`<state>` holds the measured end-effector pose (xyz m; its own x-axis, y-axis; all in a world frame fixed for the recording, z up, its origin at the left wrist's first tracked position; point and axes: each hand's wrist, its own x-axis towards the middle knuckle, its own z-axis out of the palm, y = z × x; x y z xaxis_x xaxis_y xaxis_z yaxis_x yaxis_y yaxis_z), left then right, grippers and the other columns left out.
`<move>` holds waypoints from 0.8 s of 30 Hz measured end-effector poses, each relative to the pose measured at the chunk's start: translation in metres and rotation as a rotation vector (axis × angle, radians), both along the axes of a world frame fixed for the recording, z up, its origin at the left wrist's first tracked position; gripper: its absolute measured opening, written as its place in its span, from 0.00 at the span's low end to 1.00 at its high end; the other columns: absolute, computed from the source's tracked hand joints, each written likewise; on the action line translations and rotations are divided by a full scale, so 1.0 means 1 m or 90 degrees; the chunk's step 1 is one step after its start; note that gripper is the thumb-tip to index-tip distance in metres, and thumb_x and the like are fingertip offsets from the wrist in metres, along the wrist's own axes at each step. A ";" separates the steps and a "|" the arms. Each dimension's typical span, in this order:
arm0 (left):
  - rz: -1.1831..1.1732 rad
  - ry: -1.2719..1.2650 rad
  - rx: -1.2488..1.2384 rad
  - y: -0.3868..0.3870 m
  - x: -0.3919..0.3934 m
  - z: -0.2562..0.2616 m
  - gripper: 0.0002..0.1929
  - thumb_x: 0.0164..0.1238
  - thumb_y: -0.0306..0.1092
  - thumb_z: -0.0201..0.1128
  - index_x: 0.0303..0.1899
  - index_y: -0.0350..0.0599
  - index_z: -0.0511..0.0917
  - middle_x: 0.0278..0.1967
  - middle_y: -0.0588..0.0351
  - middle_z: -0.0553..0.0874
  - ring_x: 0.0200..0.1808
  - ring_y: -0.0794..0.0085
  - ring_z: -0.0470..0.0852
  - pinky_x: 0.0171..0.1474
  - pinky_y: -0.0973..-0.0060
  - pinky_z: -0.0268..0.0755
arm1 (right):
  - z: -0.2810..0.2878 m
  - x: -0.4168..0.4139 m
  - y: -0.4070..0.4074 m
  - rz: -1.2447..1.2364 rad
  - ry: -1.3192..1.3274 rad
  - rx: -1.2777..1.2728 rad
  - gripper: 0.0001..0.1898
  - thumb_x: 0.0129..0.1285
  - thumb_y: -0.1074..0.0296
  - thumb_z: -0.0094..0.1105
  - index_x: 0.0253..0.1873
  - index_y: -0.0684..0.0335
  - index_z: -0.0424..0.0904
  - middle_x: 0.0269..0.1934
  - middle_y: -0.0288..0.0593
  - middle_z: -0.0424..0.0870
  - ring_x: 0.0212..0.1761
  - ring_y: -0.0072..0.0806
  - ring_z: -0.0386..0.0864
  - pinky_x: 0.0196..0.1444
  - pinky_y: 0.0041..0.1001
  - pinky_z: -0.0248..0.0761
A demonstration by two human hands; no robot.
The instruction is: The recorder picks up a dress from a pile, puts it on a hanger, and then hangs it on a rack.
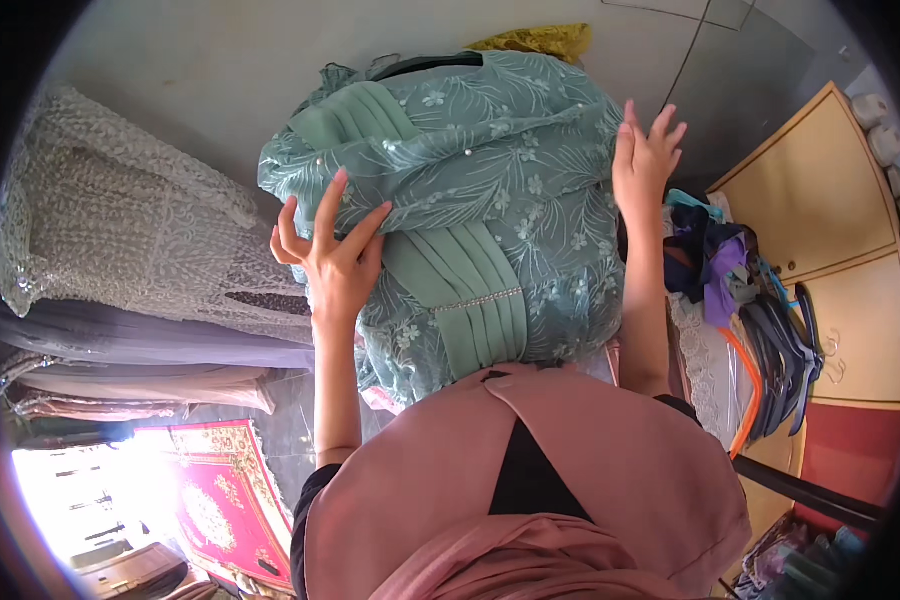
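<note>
A green lace garment (547, 195) with embroidered floral sprays and small pearl beads lies bunched before me. Pleated plain green panels (461, 289) run across it, one crossed by a row of small beads. My left hand (337, 262) is at its left side, fingers spread over the lace and apparently touching it; I see no grip on the cloth. At the garment's right edge, my right hand (643, 165) is raised with its fingers apart and nothing held. A dark strip (431, 66) shows along the garment's far edge.
A pale beaded lace dress (127, 202) and other long garments (157, 334) are at left. Black hangers (776, 360) and an orange hanger (742, 390) are at right, near a wooden cabinet (810, 210). Yellow cloth (540, 39) lies beyond the garment; a red patterned rug (217, 495) shows lower left.
</note>
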<state>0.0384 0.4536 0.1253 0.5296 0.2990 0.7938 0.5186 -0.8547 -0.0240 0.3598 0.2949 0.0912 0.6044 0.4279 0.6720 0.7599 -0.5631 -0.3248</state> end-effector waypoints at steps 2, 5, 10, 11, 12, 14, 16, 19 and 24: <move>0.022 -0.003 -0.025 -0.006 -0.007 0.001 0.22 0.41 0.38 0.73 0.44 0.72 0.83 0.66 0.68 0.68 0.67 0.51 0.50 0.65 0.54 0.38 | 0.037 -0.057 0.013 0.127 -0.034 0.072 0.21 0.71 0.58 0.44 0.67 0.47 0.67 0.71 0.63 0.47 0.72 0.68 0.41 0.63 0.67 0.43; 0.045 -0.084 -0.016 -0.011 -0.011 0.001 0.21 0.43 0.35 0.73 0.44 0.64 0.84 0.67 0.59 0.67 0.69 0.51 0.47 0.67 0.54 0.36 | 0.065 -0.130 0.029 0.442 -0.024 0.109 0.26 0.67 0.61 0.52 0.69 0.48 0.62 0.73 0.62 0.40 0.72 0.71 0.36 0.66 0.64 0.34; 0.084 -0.094 -0.024 -0.013 -0.011 0.007 0.15 0.45 0.38 0.74 0.40 0.61 0.86 0.63 0.53 0.73 0.65 0.68 0.67 0.70 0.57 0.37 | 0.041 -0.150 0.059 0.651 -0.310 -0.068 0.22 0.68 0.56 0.47 0.67 0.37 0.66 0.75 0.42 0.47 0.76 0.45 0.43 0.70 0.59 0.35; 0.076 -0.081 -0.041 -0.012 -0.014 0.003 0.12 0.46 0.37 0.73 0.36 0.61 0.86 0.62 0.54 0.74 0.65 0.67 0.67 0.69 0.57 0.37 | 0.040 -0.135 0.072 0.629 -0.323 -0.199 0.22 0.68 0.56 0.48 0.66 0.37 0.67 0.75 0.40 0.48 0.76 0.44 0.44 0.68 0.61 0.36; 0.067 -0.069 -0.060 -0.010 -0.018 -0.001 0.08 0.48 0.36 0.72 0.33 0.60 0.87 0.62 0.54 0.74 0.65 0.67 0.66 0.69 0.57 0.37 | 0.050 -0.118 0.085 0.567 -0.283 -0.239 0.23 0.66 0.56 0.52 0.66 0.43 0.66 0.71 0.40 0.58 0.74 0.47 0.50 0.66 0.67 0.37; 0.099 -0.078 -0.010 -0.016 -0.015 -0.001 0.06 0.48 0.32 0.72 0.29 0.60 0.88 0.61 0.56 0.76 0.67 0.62 0.59 0.68 0.58 0.38 | 0.052 -0.093 0.099 0.373 -0.228 -0.151 0.21 0.68 0.57 0.49 0.65 0.42 0.69 0.74 0.44 0.50 0.75 0.50 0.46 0.63 0.69 0.39; 0.089 -0.059 -0.048 -0.007 -0.020 -0.009 0.09 0.46 0.36 0.75 0.33 0.60 0.87 0.63 0.55 0.73 0.69 0.57 0.51 0.68 0.57 0.38 | 0.075 -0.094 0.102 0.340 -0.198 -0.050 0.21 0.69 0.57 0.48 0.66 0.43 0.69 0.74 0.46 0.49 0.75 0.54 0.45 0.65 0.65 0.38; 0.101 -0.130 -0.061 -0.013 -0.012 -0.003 0.18 0.42 0.41 0.77 0.39 0.58 0.86 0.66 0.54 0.68 0.70 0.53 0.49 0.68 0.55 0.38 | 0.085 -0.128 0.094 0.479 -0.164 0.011 0.21 0.70 0.57 0.45 0.68 0.41 0.66 0.74 0.46 0.48 0.74 0.55 0.45 0.67 0.62 0.36; 0.161 -0.164 -0.118 -0.012 -0.005 -0.001 0.21 0.42 0.42 0.77 0.42 0.54 0.84 0.68 0.53 0.64 0.70 0.47 0.46 0.68 0.52 0.40 | 0.087 -0.162 0.092 0.565 -0.128 0.084 0.22 0.69 0.57 0.47 0.68 0.38 0.66 0.75 0.40 0.47 0.75 0.52 0.46 0.67 0.61 0.36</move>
<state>0.0334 0.4418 0.1242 0.2120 0.5456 0.8108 0.6823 -0.6766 0.2769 0.1975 0.3873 0.1778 -0.0427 0.5920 0.8048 0.9448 0.2859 -0.1602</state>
